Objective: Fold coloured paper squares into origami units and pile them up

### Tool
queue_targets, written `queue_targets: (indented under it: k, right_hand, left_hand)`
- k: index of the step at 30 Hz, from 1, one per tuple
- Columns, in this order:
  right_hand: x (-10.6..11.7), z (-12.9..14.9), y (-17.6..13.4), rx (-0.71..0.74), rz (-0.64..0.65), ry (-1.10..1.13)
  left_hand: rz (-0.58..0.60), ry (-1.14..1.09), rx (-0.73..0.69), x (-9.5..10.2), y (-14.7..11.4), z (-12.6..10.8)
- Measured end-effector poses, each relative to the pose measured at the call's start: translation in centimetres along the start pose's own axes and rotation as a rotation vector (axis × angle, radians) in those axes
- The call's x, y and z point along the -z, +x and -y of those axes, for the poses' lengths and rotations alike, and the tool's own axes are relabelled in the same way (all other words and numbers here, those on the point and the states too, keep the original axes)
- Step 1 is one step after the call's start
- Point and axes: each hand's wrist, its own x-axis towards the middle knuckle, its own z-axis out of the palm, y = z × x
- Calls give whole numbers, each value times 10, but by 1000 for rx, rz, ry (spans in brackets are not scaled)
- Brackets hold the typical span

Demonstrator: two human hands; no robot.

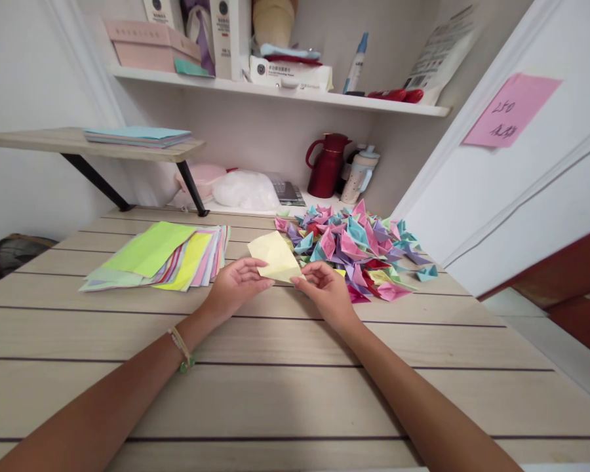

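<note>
A pale yellow sheet of paper (275, 257) is held up between my two hands, above the slatted table (265, 393). My left hand (236, 286) pinches its left lower edge between thumb and fingers. At the lower right corner, my right hand (328, 292) grips it the same way. Faint crease lines seem to show on the sheet. To the left lies a fanned stack of coloured paper (152, 252), with a lime green sheet on top. Right behind my right hand spreads a heap of folded paper boats (356, 246) in pink, blue, purple, red and yellow.
A small raised shelf (54, 139) on black legs carries more paper (137, 134) at the left. Along the back stand a dark red jug (327, 167), a pale tumbler (360, 174) and a white plastic bag (246, 190). A wall shelf (275, 90) holds boxes and a bottle.
</note>
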Motion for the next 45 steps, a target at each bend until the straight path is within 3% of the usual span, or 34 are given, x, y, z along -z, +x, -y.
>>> queue_targets:
  k: [5,11,18,22,28,32,37,45]
  right_hand:
    - [-1,0,-2,84,20,-94]
    - [-2,5,-3,134,54,-167]
    - [-3,9,-6,145,73,-288]
    - [-4,11,-8,134,62,-374]
    - [-5,5,-6,107,-36,-206]
    - [-3,9,-6,52,33,-208]
    - [-2,15,-6,48,47,-308]
    - [-6,21,-9,-107,40,-73]
  left_hand:
    - [2,-29,12,-1,2,2]
    - [157,-8,119,-4,1,3]
    - [33,138,106,-4,1,2]
    - [18,59,68,-3,3,7]
    - [93,-2,66,-2,3,12]
    - [140,87,67,0,3,11]
    - [98,108,73,2,4,7]
    - [168,-102,137,2,2,10]
